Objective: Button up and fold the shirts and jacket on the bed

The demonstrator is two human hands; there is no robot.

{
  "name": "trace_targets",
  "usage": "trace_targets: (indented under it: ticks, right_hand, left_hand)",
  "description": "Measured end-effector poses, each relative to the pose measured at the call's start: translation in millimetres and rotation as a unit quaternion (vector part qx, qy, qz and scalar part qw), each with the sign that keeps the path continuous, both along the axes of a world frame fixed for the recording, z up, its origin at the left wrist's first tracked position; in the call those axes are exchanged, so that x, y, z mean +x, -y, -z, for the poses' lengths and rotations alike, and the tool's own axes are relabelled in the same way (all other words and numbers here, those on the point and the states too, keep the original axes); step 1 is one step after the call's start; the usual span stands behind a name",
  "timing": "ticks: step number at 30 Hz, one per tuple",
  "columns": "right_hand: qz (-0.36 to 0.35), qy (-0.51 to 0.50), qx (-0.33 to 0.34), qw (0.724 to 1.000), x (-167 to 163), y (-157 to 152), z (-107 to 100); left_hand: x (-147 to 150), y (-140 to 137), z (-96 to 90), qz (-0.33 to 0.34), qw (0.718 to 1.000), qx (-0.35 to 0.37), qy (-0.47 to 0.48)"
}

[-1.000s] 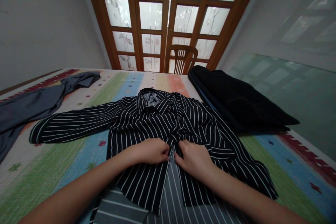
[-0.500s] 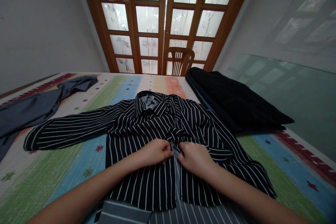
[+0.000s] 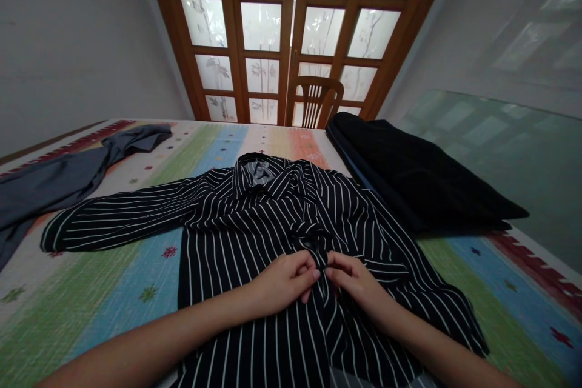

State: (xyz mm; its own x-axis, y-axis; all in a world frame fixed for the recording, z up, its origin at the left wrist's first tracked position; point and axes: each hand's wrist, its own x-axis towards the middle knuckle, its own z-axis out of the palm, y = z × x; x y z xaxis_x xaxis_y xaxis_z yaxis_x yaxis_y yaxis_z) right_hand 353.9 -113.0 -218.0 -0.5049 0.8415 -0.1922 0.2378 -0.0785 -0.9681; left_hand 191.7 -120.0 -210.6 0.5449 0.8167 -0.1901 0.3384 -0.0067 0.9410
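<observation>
A black shirt with white stripes lies front up before me, its collar at the far end and one sleeve stretched out to the left. My left hand pinches the shirt's front edge near the middle of the chest opening. Close beside it, my right hand pinches the opposite front edge, fingertips almost meeting the left ones. Between them the cloth is bunched up slightly. Any button there is too small or hidden to make out. The other sleeve runs down along the shirt's right side.
Folded black clothes are stacked at the right. A grey garment lies at the left. Beneath everything is a colourful striped tablecloth. A wooden chair stands past the far edge, before glazed wooden doors.
Both hands have shifted slightly right, drawing the two front edges together. The gap showing the grey inside below the hands has closed, and the lower front now overlaps.
</observation>
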Motion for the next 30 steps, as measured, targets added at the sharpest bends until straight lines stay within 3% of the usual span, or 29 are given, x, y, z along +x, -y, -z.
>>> trace_targets:
  ticks: [9, 15, 22, 30]
  right_hand:
    - [0.084, 0.019, 0.108, 0.99, 6.1, 8.1, 9.8]
    - [0.052, 0.042, 0.201, 0.977, 2.4, 11.8, 13.1]
    - [0.02, 0.033, 0.294, 0.955, 5.4, 12.4, 9.0]
    - [0.018, 0.033, 0.319, 0.947, 5.9, 13.4, 12.2]
  left_hand:
    - [5.3, 3.0, 10.1, -0.005, 0.998, 0.046, -0.041]
    - [5.7, 2.9, 14.1, -0.024, 0.999, 0.019, -0.023]
    - [1.5, 3.9, 13.9, 0.002, 0.999, -0.011, 0.034]
    - [0.7, 7.8, 15.5, 0.008, 0.989, -0.07, 0.129]
